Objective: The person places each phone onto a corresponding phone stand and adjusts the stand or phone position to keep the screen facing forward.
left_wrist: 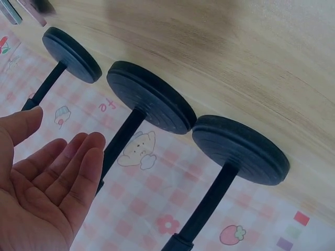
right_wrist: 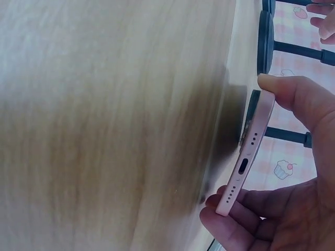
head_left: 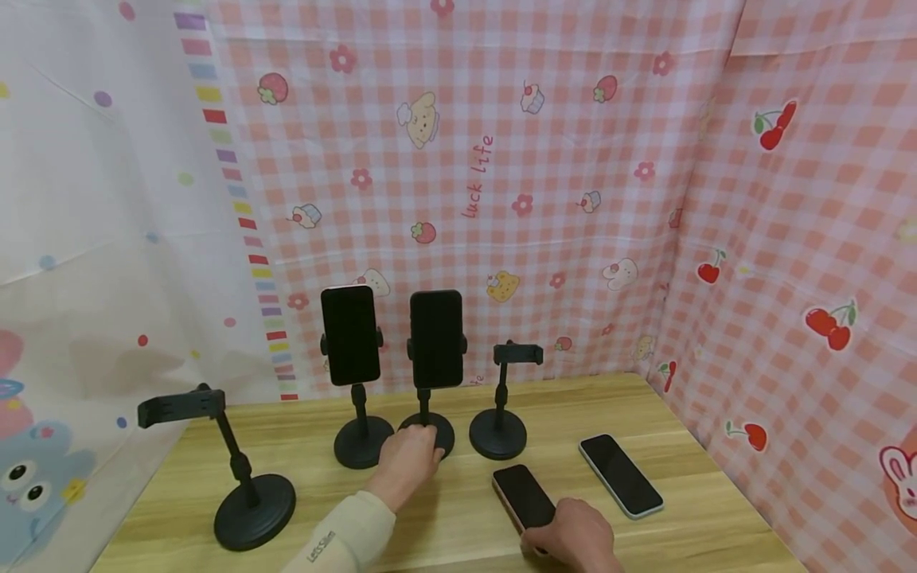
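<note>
My right hand (head_left: 576, 535) grips a pink-edged smartphone (head_left: 523, 495) low over the table at the front, thumb on one long side and fingers on the other. In the right wrist view its bottom edge (right_wrist: 250, 151) with the charging port faces the camera, and the phone is tilted off the wood. My left hand (head_left: 410, 464) is by the base of the middle black phone stand (head_left: 446, 436), which carries a dark phone (head_left: 437, 338). The left wrist view shows that hand's palm (left_wrist: 36, 209) with relaxed fingers and nothing held, its fingertips overlapping the stand's pole (left_wrist: 123, 138).
Another stand (head_left: 360, 442) holding a phone (head_left: 350, 334) is just left of the middle one. Stands with bare clamps are at the right (head_left: 499, 434) and front left (head_left: 254, 513). A light-edged phone (head_left: 622, 476) lies on the wooden table (head_left: 688, 525). Patterned cloth (head_left: 473, 159) hangs behind.
</note>
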`<control>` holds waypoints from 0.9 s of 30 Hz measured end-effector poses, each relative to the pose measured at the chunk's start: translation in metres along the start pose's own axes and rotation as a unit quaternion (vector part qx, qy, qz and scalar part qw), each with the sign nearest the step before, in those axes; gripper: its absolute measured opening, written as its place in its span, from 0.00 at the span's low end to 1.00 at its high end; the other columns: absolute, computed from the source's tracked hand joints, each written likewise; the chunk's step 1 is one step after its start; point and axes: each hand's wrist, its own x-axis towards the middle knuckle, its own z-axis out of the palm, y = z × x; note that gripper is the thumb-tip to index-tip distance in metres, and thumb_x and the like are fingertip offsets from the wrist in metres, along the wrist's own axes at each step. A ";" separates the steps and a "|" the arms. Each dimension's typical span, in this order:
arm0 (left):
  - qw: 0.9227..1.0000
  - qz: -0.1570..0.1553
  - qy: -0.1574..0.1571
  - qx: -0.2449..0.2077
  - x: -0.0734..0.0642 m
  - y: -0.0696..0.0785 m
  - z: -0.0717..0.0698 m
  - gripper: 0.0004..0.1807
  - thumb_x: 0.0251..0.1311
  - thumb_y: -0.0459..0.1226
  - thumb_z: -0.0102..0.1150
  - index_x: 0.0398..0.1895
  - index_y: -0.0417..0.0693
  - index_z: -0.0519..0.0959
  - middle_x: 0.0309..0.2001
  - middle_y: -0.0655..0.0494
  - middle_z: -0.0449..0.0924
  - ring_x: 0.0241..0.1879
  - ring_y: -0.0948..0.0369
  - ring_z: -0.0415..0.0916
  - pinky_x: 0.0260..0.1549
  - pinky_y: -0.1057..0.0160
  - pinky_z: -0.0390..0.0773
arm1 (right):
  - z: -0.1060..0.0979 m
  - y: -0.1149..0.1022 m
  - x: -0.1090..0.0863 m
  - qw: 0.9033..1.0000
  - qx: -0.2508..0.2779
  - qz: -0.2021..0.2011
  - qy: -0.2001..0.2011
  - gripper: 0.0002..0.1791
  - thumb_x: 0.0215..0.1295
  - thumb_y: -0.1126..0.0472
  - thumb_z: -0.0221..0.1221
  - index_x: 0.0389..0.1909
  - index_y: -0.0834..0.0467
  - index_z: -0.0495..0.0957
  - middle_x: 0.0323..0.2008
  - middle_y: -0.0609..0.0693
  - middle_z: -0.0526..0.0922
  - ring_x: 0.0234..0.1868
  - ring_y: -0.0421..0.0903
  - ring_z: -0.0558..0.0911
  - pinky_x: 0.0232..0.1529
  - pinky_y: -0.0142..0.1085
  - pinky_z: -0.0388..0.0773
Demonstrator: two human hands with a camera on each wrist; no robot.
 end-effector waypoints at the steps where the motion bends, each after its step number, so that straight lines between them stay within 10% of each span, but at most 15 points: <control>1: 1.000 -0.001 -0.001 0.000 0.000 0.000 0.000 0.12 0.56 0.41 0.72 0.33 0.41 0.82 0.29 0.47 0.81 0.29 0.51 0.81 0.25 0.52 0.80 | 0.000 0.000 0.000 1.000 0.002 -0.001 0.004 0.29 0.37 0.42 0.73 0.26 0.61 0.74 0.23 0.51 0.73 0.25 0.48 0.72 0.27 0.41 0.71; 17: 1.000 -0.001 -0.008 0.009 0.001 0.001 0.000 0.13 0.57 0.43 0.71 0.35 0.42 0.82 0.31 0.48 0.82 0.29 0.51 0.81 0.27 0.52 0.81 | 0.003 -0.001 0.005 0.989 0.038 -0.032 0.140 0.27 0.36 0.40 0.70 0.20 0.60 0.73 0.22 0.51 0.71 0.21 0.48 0.71 0.20 0.42 0.66; 27: 1.000 -0.002 -0.008 0.016 0.004 0.002 0.000 0.15 0.58 0.45 0.70 0.37 0.43 0.83 0.33 0.48 0.83 0.31 0.51 0.82 0.28 0.51 0.81 | 0.003 -0.007 0.007 0.986 0.035 -0.043 0.157 0.34 0.40 0.36 0.71 0.32 0.63 0.79 0.26 0.51 0.73 0.25 0.49 0.72 0.25 0.44 0.68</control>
